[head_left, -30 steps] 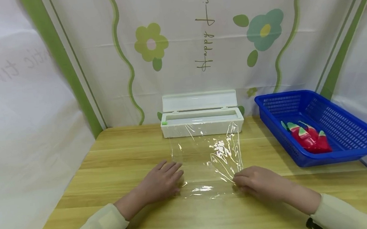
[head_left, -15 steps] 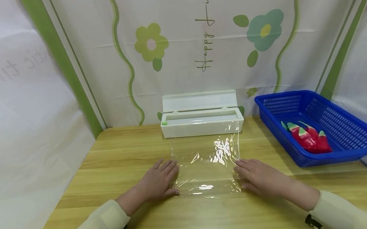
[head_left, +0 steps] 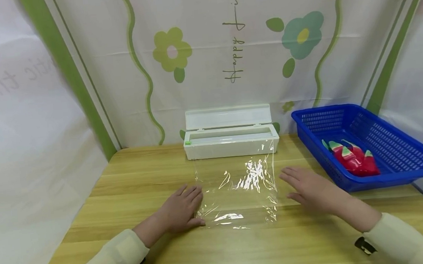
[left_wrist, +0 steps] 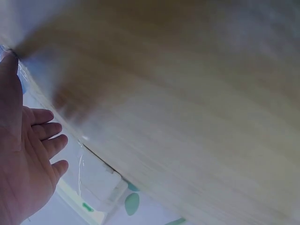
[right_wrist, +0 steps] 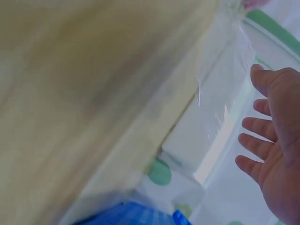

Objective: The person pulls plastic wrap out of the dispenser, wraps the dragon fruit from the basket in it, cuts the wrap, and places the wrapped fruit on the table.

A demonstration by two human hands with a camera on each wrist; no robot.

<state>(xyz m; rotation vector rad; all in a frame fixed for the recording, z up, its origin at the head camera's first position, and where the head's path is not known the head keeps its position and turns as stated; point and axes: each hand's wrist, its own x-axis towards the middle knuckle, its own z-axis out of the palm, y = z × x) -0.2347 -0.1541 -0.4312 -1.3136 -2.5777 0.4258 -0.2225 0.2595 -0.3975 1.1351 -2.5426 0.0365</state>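
Observation:
A clear sheet of plastic wrap (head_left: 237, 206) runs from a white wrap dispenser box (head_left: 232, 149) toward me over the wooden table, creased and shiny on its right side. The box's lid (head_left: 228, 117) stands up at the back. My left hand (head_left: 180, 209) rests at the sheet's left edge, fingers extended and thumb near the front corner; the left wrist view shows this hand (left_wrist: 28, 159) with its palm in sight. To the right of the sheet, and apart from it, is my right hand (head_left: 312, 190), with fingers extended and nothing held, as the right wrist view confirms.
A blue perforated basket (head_left: 407, 177) stands on the right of the table. In it lies a glossy red thing with pale green tips (head_left: 352, 161). A small green tab (head_left: 187, 143) sits at the box's left end. Printed cloth (head_left: 211, 85) hangs behind and at both sides.
My right hand has let go of the sheet's right edge and moved away to the right. My left hand has shifted slightly left and flattened. The sheet lies wider at its front.

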